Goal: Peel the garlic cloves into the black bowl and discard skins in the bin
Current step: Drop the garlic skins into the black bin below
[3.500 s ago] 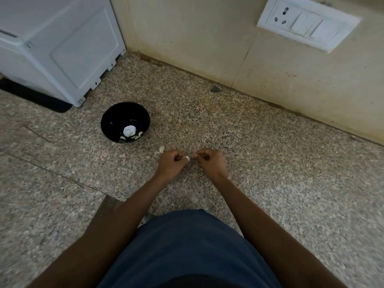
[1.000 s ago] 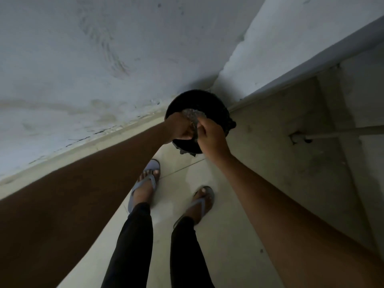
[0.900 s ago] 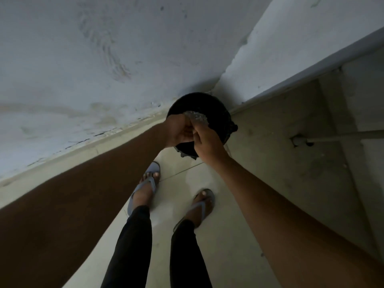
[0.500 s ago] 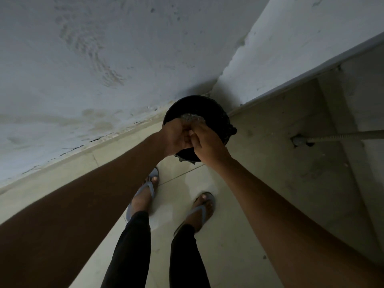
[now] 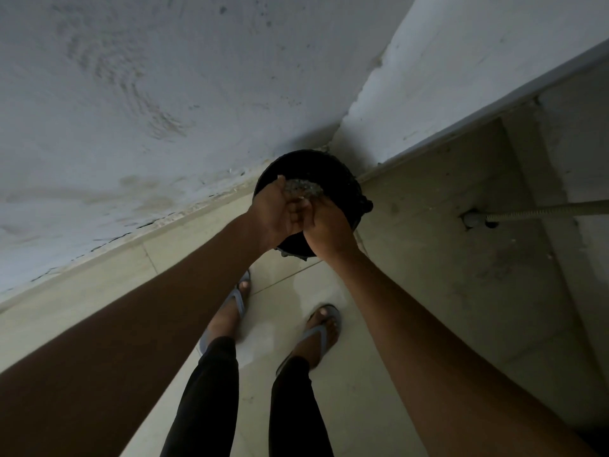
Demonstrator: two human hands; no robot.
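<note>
Both hands have crept further over the bin [image 5: 342, 179], left hand [image 5: 276, 212] and right hand [image 5: 326, 225] pressed together, fingers curled, grip contents hidden.

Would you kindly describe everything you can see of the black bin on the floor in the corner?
The black bin is a round, dark container standing upright on the pale tiled floor, tucked into the corner where two walls meet. A small lug juts from its right side. Its material is hard to tell in the dim light. Something greyish and crumpled shows inside. The left hand and right hand meet over its near part, covering it; whether they touch the bin cannot be told.
</note>
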